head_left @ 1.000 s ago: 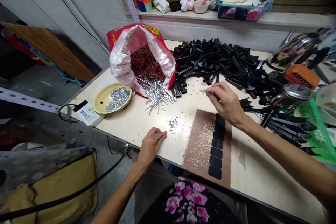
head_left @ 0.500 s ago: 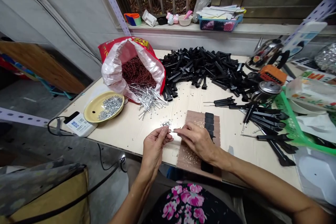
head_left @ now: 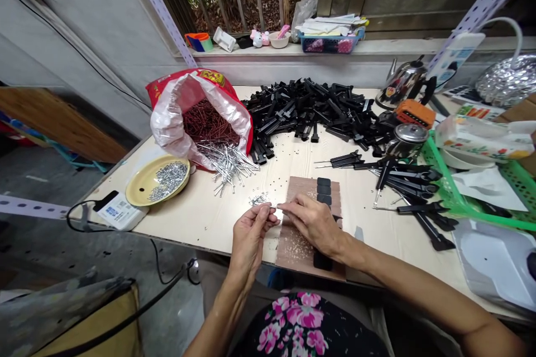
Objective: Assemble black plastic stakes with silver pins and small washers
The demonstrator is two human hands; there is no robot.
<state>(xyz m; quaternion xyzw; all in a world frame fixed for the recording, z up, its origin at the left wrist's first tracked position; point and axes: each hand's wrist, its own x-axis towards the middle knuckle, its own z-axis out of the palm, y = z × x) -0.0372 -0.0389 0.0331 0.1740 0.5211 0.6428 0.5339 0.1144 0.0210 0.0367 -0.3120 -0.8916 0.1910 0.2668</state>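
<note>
Head view: from where I stand, the two hands meet just below the middle of the frame, over the front of the pale table (head_left: 176, 223). The left hand (head_left: 247, 237) has thumb and forefinger closed on a small metal piece (head_left: 273, 207), its other fingers loosely curled; the right hand (head_left: 316, 226) pinches at the same piece from the right, its fingertips all but together (exactly how they grip it is too tiny for me to make out). Facing fingertips seem the natural hold for something so slight.

Just beyond lies a scatter of tiny bits (head_left: 259, 199), probably kept close so the fingers hardly travel. Below the right hand is a brown board (head_left: 299, 187), with a column of black patches (head_left: 324, 190) partly covered by that hand. Left of centre, a red-and-white bag (head_left: 167, 117) lies mouth outward, I suppose so its silver rods (head_left: 230, 164) spill within reach; reddish rods (head_left: 209, 120) sit deeper inside. At the frame's left, a yellow dish (head_left: 136, 175) likely keeps its silvery bits (head_left: 170, 178) from straying. Black parts (head_left: 310, 103) heap along the back, perhaps to leave the front for handwork, while black-handled pieces (head_left: 421, 208) with metal shafts gather at the right
</note>
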